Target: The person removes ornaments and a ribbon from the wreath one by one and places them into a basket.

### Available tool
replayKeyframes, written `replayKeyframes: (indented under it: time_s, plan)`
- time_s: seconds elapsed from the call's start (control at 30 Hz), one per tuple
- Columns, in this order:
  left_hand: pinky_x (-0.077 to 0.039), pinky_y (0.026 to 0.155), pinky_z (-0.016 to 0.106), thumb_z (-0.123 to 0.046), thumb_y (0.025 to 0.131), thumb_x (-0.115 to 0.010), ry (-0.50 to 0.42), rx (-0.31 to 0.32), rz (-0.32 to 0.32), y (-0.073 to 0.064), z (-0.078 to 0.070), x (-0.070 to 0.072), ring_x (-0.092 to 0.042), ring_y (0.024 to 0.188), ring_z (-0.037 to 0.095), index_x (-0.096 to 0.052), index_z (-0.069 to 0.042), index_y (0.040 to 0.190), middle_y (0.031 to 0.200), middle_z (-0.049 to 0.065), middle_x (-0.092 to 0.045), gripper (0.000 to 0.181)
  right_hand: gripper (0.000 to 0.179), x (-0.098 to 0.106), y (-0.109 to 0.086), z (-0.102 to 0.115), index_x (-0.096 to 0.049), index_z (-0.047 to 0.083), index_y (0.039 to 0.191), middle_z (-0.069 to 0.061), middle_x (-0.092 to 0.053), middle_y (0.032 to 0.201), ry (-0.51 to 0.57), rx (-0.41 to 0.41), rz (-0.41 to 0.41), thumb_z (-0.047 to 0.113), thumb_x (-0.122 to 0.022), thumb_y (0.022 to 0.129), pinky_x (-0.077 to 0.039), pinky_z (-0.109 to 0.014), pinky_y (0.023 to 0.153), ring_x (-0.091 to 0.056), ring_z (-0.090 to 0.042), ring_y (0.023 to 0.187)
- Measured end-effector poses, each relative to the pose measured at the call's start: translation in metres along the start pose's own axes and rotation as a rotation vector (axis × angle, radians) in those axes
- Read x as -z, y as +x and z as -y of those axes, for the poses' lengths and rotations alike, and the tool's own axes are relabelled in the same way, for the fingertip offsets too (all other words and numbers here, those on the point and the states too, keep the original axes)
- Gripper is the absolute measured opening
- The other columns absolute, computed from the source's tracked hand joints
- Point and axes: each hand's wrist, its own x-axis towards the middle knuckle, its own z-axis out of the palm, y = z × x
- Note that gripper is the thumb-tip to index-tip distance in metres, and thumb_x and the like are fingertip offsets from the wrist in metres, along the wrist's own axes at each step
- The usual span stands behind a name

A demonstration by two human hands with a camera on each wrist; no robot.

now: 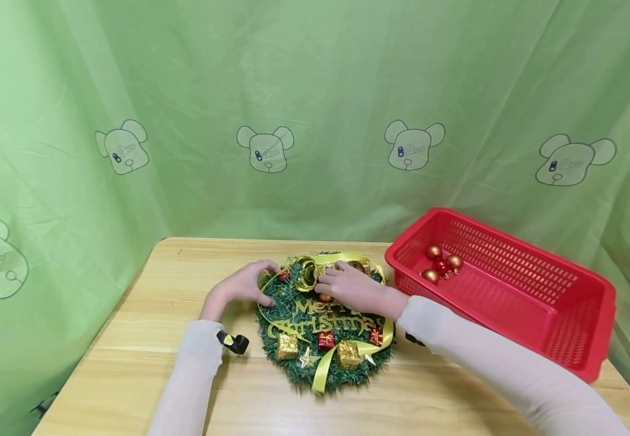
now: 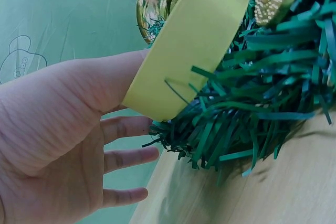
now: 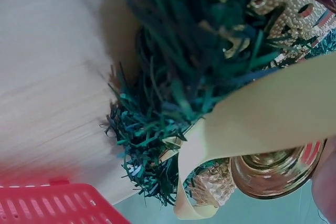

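A green Christmas wreath (image 1: 304,369) lies flat on the table, with gold "Merry Christmas" lettering (image 1: 322,324), yellow ribbon (image 1: 322,372), gold bells (image 1: 307,274) and small gift boxes (image 1: 348,355) on it. My left hand (image 1: 246,283) is at its left edge, thumb and index finger spread and touching it. In the left wrist view, the thumb runs behind the ribbon (image 2: 194,45) and the other fingers (image 2: 128,158) are straight. My right hand (image 1: 350,286) bends over the upper middle, fingertips at a copper-coloured Christmas ball (image 1: 324,297). The right wrist view hides those fingertips.
A red plastic basket (image 1: 581,327) stands right of the wreath, beside my right forearm. Several copper balls (image 1: 430,276) and a red ball (image 1: 442,267) lie in its far left corner. Behind the wooden table (image 1: 184,272) hangs a green curtain (image 1: 325,72).
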Motion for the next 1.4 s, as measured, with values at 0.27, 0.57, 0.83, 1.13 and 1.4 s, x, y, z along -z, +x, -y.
replayKeyframes:
  time_s: [0.27, 0.57, 0.83, 1.13, 1.4]
  plan:
    - [-0.032, 0.123, 0.059, -0.017, 0.072, -0.089, 0.004, -0.01, 0.0, 0.0, -0.0008, 0.0003, -0.04, 0.146, 0.039, -0.051, -0.01, 0.142, 0.155, 0.013, -0.047, 0.081, 0.03, 0.0021, 0.0009, 0.0003, -0.072, 0.022, 0.115, 0.005, -0.07, 0.103, 0.023, 0.01, -0.014, 0.01, -0.076, 0.088, -0.048, -0.032, 0.079, -0.06, -0.014, 0.093]
    - [-0.033, 0.122, 0.061, -0.016, 0.073, -0.089, -0.003, 0.002, -0.004, -0.0023, -0.0024, 0.0005, -0.042, 0.144, 0.039, -0.051, -0.01, 0.142, 0.154, 0.013, -0.048, 0.079, 0.028, -0.0012, 0.002, 0.0013, -0.073, 0.024, 0.113, 0.006, -0.068, 0.1, 0.011, 0.018, -0.008, 0.008, -0.071, 0.091, -0.042, -0.031, 0.074, -0.057, -0.014, 0.09]
    - [-0.032, 0.123, 0.058, -0.015, 0.073, -0.089, -0.003, 0.008, -0.003, -0.001, -0.0004, -0.0011, -0.041, 0.145, 0.037, -0.051, -0.012, 0.142, 0.154, 0.011, -0.048, 0.079, 0.024, -0.0008, -0.0004, 0.002, -0.075, 0.024, 0.111, 0.008, -0.071, 0.099, 0.057, 0.0, 0.004, 0.011, -0.071, 0.093, -0.04, -0.032, 0.077, -0.057, -0.014, 0.089]
    - [-0.032, 0.123, 0.059, -0.015, 0.073, -0.089, 0.001, 0.002, -0.002, -0.0009, -0.0024, 0.0013, -0.042, 0.145, 0.038, -0.051, -0.01, 0.142, 0.154, 0.012, -0.048, 0.079, 0.032, 0.0009, -0.0003, 0.0025, -0.076, 0.029, 0.117, 0.008, -0.071, 0.102, 0.008, 0.011, -0.01, 0.011, -0.07, 0.092, -0.034, -0.031, 0.074, -0.055, -0.014, 0.09]
    - [-0.034, 0.122, 0.059, -0.016, 0.073, -0.089, 0.01, 0.0, 0.002, -0.0016, -0.0036, 0.0008, -0.042, 0.144, 0.038, -0.051, -0.01, 0.142, 0.154, 0.013, -0.048, 0.079, 0.028, -0.003, -0.0007, 0.0006, -0.074, 0.023, 0.111, 0.007, -0.071, 0.103, -0.021, 0.019, -0.02, 0.007, -0.073, 0.088, -0.045, -0.032, 0.081, -0.058, -0.014, 0.093]
